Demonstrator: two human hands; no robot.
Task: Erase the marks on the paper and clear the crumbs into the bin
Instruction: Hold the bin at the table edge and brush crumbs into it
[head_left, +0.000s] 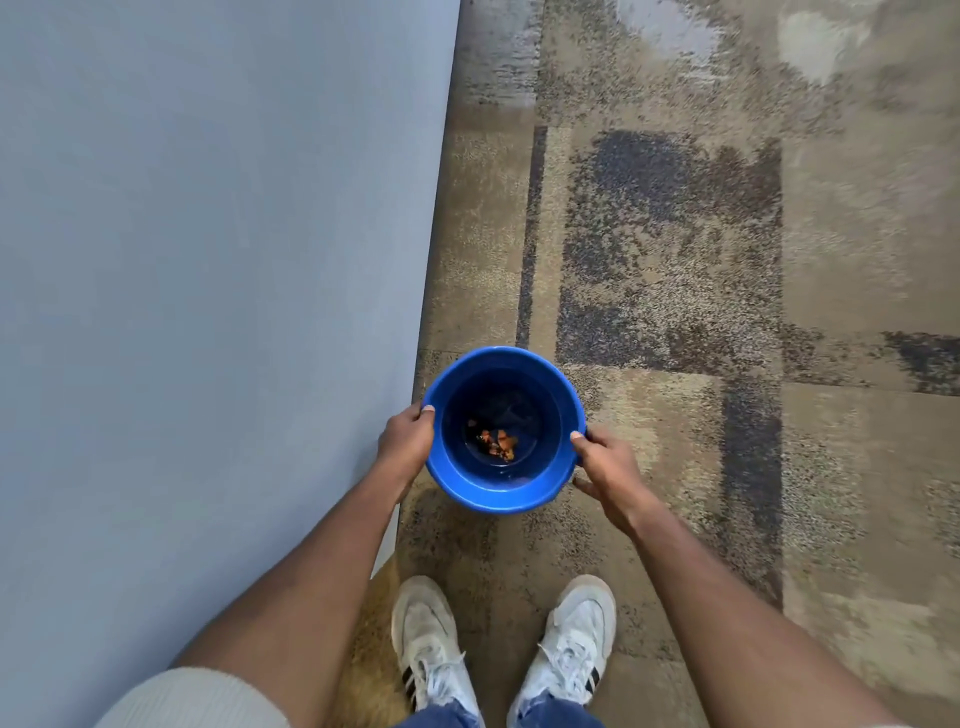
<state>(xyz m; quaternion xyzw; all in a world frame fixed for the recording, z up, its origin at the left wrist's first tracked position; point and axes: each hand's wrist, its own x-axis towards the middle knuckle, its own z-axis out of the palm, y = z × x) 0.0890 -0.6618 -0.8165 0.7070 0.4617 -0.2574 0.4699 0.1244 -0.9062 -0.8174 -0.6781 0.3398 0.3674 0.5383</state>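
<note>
Head view, round blue bin (457, 493), orange scraps (497, 446) inside

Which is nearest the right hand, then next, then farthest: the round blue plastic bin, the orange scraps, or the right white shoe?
1. Round blue plastic bin: the right hand grips its rim.
2. Orange scraps: inside, at the bin's bottom.
3. Right white shoe: on the patterned carpet, by the person's other foot.

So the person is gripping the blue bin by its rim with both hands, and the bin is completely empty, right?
The left hand and right hand do grip the blue bin by its rim, but it is not empty: the head view shows small orange and dark scraps at its bottom.
</note>
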